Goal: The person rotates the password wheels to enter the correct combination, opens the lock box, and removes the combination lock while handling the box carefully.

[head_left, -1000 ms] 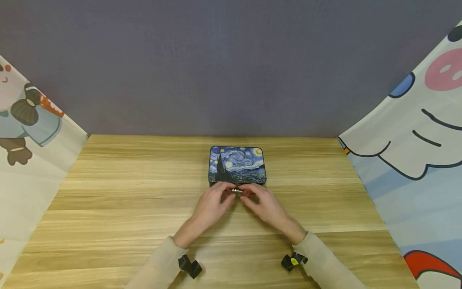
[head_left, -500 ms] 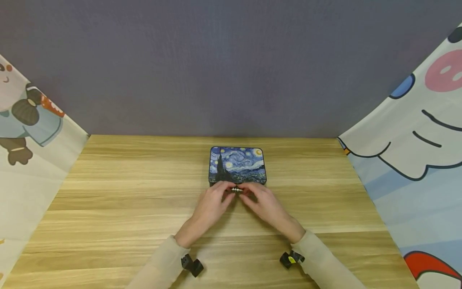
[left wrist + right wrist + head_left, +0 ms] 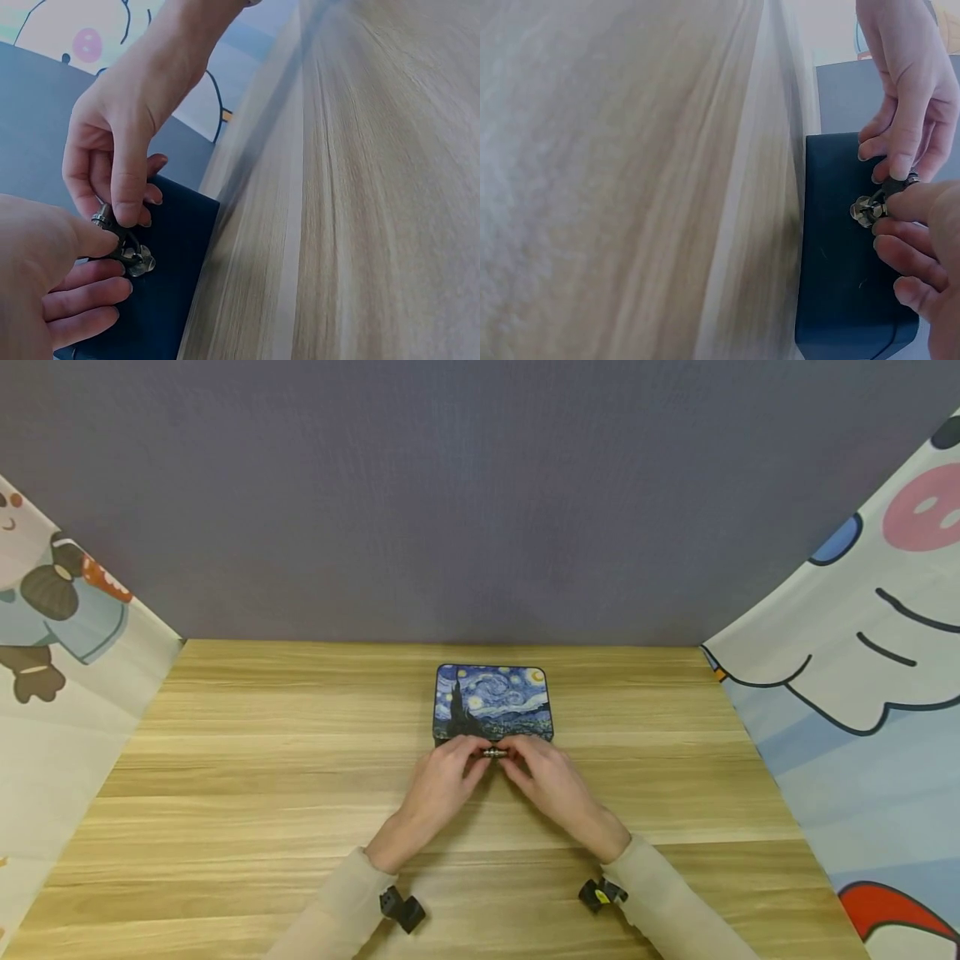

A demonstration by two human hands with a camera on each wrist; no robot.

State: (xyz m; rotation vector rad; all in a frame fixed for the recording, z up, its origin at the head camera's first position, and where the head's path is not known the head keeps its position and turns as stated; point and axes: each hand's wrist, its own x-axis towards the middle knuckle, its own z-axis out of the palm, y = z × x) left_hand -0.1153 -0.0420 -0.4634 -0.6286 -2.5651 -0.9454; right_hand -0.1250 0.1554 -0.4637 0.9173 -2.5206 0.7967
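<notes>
A tin box (image 3: 495, 697) with a starry-night painting on its lid sits on the table, lid down. At the middle of its dark front (image 3: 176, 232), a small padlock (image 3: 494, 752) with ridged metal dials hangs by its shackle at a silver hasp (image 3: 862, 211). My left hand (image 3: 442, 781) pinches one end of the padlock between thumb and fingers. From the other side, my right hand (image 3: 543, 781) grips the opposite end the same way. Fingertips hide most of the padlock's body in both wrist views.
The wood-grain table (image 3: 262, 760) reaches a grey partition (image 3: 450, 502) just behind the box. Printed curtains (image 3: 847, 652) with cartoon figures hang along both sides. A small black device (image 3: 402, 910) is strapped at each wrist.
The padlock has tilted slightly upward between the fingers, its dials turning toward the head camera. Both hands keep their hold, with the wrists shifting slightly inward. The box stays in place.
</notes>
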